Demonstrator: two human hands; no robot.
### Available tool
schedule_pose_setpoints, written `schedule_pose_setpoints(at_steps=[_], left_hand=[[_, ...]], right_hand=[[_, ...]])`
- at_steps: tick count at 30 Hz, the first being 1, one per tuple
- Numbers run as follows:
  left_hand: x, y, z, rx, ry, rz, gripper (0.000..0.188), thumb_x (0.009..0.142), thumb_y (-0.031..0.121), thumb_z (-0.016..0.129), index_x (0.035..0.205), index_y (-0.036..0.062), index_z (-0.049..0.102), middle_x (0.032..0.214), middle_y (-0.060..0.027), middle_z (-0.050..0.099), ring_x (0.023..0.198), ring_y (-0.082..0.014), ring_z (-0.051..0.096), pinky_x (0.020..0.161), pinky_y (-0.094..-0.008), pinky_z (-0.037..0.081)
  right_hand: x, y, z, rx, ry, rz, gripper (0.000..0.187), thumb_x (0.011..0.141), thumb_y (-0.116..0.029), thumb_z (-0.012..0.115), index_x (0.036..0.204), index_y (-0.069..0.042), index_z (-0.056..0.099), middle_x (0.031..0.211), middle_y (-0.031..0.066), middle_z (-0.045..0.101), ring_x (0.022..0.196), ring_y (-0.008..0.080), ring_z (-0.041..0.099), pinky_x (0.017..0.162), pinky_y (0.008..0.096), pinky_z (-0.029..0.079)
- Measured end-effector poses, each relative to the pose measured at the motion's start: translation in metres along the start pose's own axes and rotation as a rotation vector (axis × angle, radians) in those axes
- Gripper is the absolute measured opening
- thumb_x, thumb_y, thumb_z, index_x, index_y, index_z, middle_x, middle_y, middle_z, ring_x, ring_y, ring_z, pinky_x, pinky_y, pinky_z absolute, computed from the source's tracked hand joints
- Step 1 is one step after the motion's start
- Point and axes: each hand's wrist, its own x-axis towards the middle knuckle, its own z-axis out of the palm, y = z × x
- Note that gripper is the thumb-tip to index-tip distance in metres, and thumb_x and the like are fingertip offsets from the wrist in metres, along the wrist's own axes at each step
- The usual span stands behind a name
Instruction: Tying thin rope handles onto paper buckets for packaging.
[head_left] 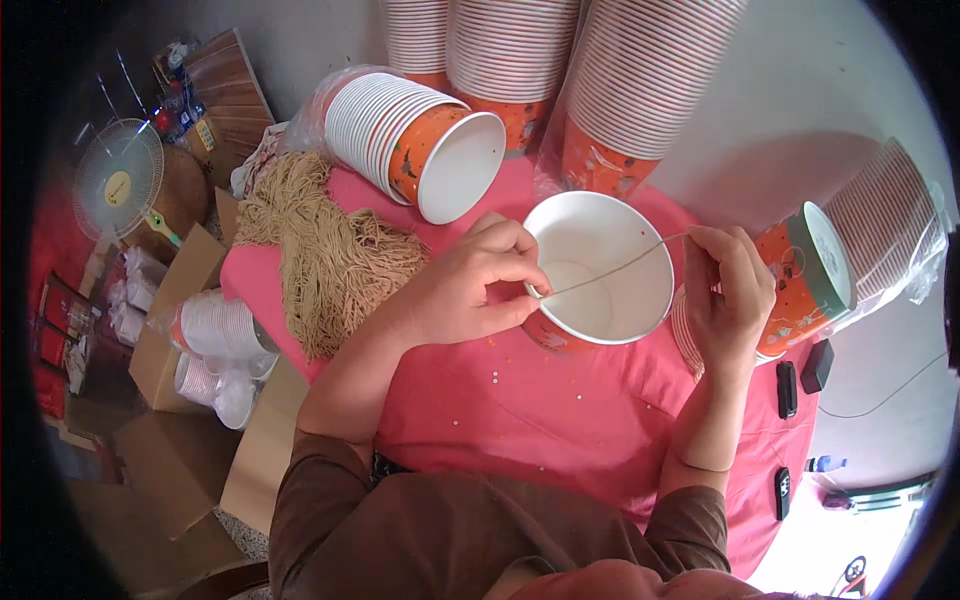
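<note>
A white-lined paper bucket (590,225) with an orange outside stands upright in front of me, its open top facing up. A thin tan cord (620,268) is stretched across its mouth. My left hand (475,285) pinches one end of the cord at the bucket's left rim, thumb against fingertips. On the right, my right hand (735,290) has closed fingers on the other end, just outside the rim. A small dark spot shows on the bucket's inner right wall. To the left lies a thick bundle of tan cords (325,245).
Nested buckets (390,135) lie on their side at the back, beside tall stacks (515,60). Another wrapped stack (870,240) leans at the right. Small black objects (787,390) lie along the right edge of the pink cloth (480,420). Cardboard boxes (180,470) stand lower left.
</note>
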Motion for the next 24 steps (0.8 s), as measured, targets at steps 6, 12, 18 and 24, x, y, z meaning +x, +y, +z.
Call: schedule_pose_setpoints(at_steps=[6,12,18,24], left_hand=[[0.000,-0.001,0.000,-0.020,-0.008,-0.007,0.013,0.077,0.004,0.074,0.090,0.0038,0.070,0.099,-0.0056,0.058,0.101,-0.0219,0.054,0.091,-0.0335,0.041],[0.000,-0.002,-0.002,0.004,0.003,0.001,0.013,0.076,0.003,0.074,0.089,0.0039,0.070,0.098,-0.0057,0.058,0.100,-0.0223,0.054,0.091,-0.0336,0.042],[0.005,-0.002,-0.002,0.152,0.178,0.070,0.018,0.076,0.001,0.073,0.094,0.0040,0.068,0.094,-0.0049,0.059,0.091,-0.0184,0.057,0.080,-0.0308,0.046],[-0.009,0.031,-0.002,-0.145,-0.050,-0.139,0.028,0.082,0.002,0.068,0.109,0.0030,0.069,0.074,-0.0020,0.065,0.058,-0.0092,0.056,0.053,-0.0257,0.044]], right_hand=[[0.002,-0.003,-0.004,0.005,0.038,-0.034,0.023,0.073,0.011,0.071,0.090,-0.001,0.062,0.070,0.0102,0.058,0.059,0.0254,0.059,0.053,0.0341,0.045],[0.003,-0.007,-0.009,0.007,0.057,-0.085,0.024,0.073,0.012,0.072,0.092,-0.001,0.062,0.070,0.0103,0.059,0.059,0.0253,0.059,0.053,0.0342,0.046],[0.002,-0.006,-0.008,0.029,-0.019,0.009,0.023,0.075,0.012,0.069,0.093,-0.001,0.062,0.073,0.0104,0.060,0.059,0.0245,0.060,0.053,0.0326,0.046],[0.003,-0.006,-0.003,0.120,-0.017,0.064,0.021,0.079,0.012,0.066,0.097,0.000,0.062,0.078,0.0111,0.062,0.062,0.0222,0.061,0.054,0.0289,0.047]])
